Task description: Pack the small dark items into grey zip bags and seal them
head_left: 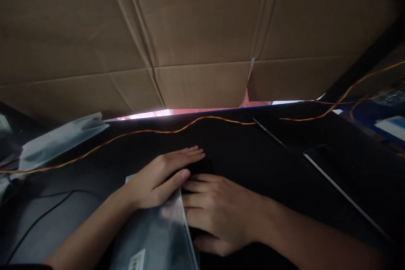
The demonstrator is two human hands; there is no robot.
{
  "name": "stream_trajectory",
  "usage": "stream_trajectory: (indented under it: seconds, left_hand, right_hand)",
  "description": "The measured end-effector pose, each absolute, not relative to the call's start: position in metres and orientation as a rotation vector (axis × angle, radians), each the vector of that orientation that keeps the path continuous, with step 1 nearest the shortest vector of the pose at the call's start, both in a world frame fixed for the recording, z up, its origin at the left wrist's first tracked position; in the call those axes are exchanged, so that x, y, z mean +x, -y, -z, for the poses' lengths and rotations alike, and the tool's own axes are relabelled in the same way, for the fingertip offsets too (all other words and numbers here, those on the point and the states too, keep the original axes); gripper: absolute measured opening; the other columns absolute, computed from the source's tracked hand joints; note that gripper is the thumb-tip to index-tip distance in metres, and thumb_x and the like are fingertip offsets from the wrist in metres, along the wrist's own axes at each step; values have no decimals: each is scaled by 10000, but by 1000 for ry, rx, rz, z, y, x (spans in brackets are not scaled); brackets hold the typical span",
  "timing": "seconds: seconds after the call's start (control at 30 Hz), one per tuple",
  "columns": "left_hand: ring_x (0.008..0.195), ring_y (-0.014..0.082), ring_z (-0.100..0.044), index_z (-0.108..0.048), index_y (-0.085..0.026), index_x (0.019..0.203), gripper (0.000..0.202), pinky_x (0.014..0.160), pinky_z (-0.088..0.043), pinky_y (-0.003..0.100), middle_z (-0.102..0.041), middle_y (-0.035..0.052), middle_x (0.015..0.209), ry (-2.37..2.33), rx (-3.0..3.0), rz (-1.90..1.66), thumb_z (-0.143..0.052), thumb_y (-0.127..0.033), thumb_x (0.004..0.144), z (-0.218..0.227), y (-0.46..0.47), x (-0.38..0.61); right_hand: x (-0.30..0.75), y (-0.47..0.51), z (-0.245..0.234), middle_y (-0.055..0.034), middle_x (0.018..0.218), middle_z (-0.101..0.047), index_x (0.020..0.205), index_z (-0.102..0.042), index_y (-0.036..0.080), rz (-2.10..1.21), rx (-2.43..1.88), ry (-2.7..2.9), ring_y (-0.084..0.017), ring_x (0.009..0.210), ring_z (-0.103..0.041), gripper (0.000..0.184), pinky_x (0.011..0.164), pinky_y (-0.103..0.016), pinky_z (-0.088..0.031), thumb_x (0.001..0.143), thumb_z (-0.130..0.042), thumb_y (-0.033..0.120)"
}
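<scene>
Left fingers: straight and close together, flat; the left hand lies across the far end of the clear plastic sleeve, fingertips reaching past its right edge.
Left thumb: spread from those fingers, its tip near the right hand.
Right fingers: slightly bent, side by side, at the sleeve's right edge. Whether they pinch the film or only touch it, I cannot tell.
Sleeve position: on the black surface, directly before the person, with a white label at the near end.
Palm pressure: in my opinion, it should be even and gentle, because such thin film probably creases easily.
Edge work: right fingertips would do best to follow the edge lightly, without pulling against the left palm.
Dark panels: the nearer and the farther lie to the right, apart from both hands.
Red-yellow wire: runs beyond the hands; a loose sleeve corner could catch it.
Left side: a whitish packet and a thin black cable.
Cardboard: brown and creased, behind everything.
</scene>
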State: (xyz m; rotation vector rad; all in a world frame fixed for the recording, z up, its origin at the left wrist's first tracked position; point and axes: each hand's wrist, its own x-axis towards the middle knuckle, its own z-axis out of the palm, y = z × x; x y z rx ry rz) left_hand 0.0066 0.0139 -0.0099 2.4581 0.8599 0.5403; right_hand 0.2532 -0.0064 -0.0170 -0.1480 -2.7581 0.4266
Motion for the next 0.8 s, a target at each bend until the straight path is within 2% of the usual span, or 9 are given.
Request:
stream_trajectory:
  seconds: [0.07, 0.2, 0.3, 0.37, 0.43, 0.5, 0.63, 0.7, 0.8]
  left_hand:
    - [1593, 288, -442, -497, -263, 1631, 503, 1312, -395, 507, -532, 77, 1676, -869, 2409, -598, -384, -327, 1145, 13, -12, 15]
    - [1558, 288, -493, -499, -268, 1618, 496, 1323, -372, 526, -565, 76, 1650, -818, 2374, -600, -345, -340, 1152, 16, -8, 29]
    - [1486, 295, -569, -547, -262, 1564, 470, 1304, -385, 541, -639, 81, 1574, -884, 2384, -707, -339, -356, 1153, 12, -5, 31]
    - [1362, 288, -663, -636, -251, 1448, 438, 1203, -498, 505, -723, 82, 1443, -1028, 2336, -869, -333, -372, 1155, 5, -3, 31]
    - [1217, 280, -733, -700, -241, 1319, 385, 1076, -582, 461, -779, 78, 1305, -1160, 2310, -926, -393, -392, 1141, -2, -3, 28]
    - [1207, 303, -746, -710, -246, 1323, 341, 1087, -579, 493, -787, 81, 1306, -1174, 2399, -809, -506, -408, 1103, -8, -4, 22]
    - [1559, 404, -472, -401, -326, 1681, 721, 1312, -294, 690, -510, 105, 1687, -971, 2538, -416, -663, -508, 1035, -4, -11, 7]
    - [1640, 422, -299, -245, -357, 1736, 879, 1329, -161, 738, -357, 98, 1770, -892, 2506, -352, -683, -588, 1009, 1, -14, 4]
    - [1661, 422, -221, -201, -375, 1742, 929, 1328, -86, 759, -316, 84, 1786, -772, 2473, -335, -683, -639, 993, 2, -12, 7]
  right_hand:
    - [247, 13, 23, -60, 1275, -795, 1092, -756, 174, -395, -30, 2753, -254, 1253, -658, 191, 1153, -401, -469, 1028, -622, 294]
    - [233, 31, 39, -11, 1170, -810, 1029, -767, 207, -370, 165, 2650, -183, 1182, -685, 265, 1128, -301, -471, 1112, -517, 234]
    - [229, 36, 41, -61, 1217, -805, 1054, -766, 177, -317, -12, 2657, -223, 1215, -687, 272, 1190, -341, -441, 1107, -540, 319]
    - [232, 32, 34, -99, 1215, -809, 1111, -761, 143, -314, -201, 2686, -261, 1239, -685, 317, 1254, -393, -393, 1095, -541, 371]
    - [237, 24, 27, -130, 1224, -807, 1195, -744, 119, -357, -379, 2680, -280, 1269, -680, 354, 1280, -417, -368, 1077, -552, 392]
    - [243, 15, 21, -155, 1249, -796, 1246, -726, 115, -414, -553, 2629, -290, 1288, -679, 340, 1266, -441, -392, 1056, -576, 353]
    - [255, 1, 18, -168, 1306, -769, 1287, -694, 140, -532, -760, 2479, -318, 1350, -648, 316, 1236, -508, -425, 1004, -635, 269]
    - [258, -2, 16, -143, 1336, -758, 1330, -672, 165, -606, -638, 2524, -302, 1353, -649, 352, 1222, -486, -441, 991, -657, 255]
    - [257, -2, 12, -147, 1385, -736, 1332, -672, 154, -661, -359, 2610, -291, 1388, -628, 360, 1234, -448, -430, 986, -668, 256]
